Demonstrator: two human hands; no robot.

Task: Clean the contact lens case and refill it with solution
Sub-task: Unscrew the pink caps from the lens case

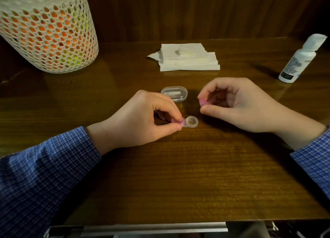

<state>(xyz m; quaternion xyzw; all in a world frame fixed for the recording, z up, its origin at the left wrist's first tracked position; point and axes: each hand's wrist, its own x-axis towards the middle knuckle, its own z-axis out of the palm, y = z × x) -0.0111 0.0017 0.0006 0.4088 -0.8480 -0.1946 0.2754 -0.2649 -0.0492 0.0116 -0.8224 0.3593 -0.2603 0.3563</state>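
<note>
Dark wooden table (178, 166) carries all items. Left hand (142, 118) pinches the pink-capped end of the contact lens case (189, 122), which rests on the table at centre; its right well is uncapped and clear. Right hand (237, 103) pinches a pink cap (203, 102) between thumb and fingertips, just above the table. Small clear box (174, 93) lies behind the hands. Stacked tissues (189, 60) sit farther back. Solution bottle (298, 59) stands far right. White mesh basket (46, 32) stands far left.
</note>
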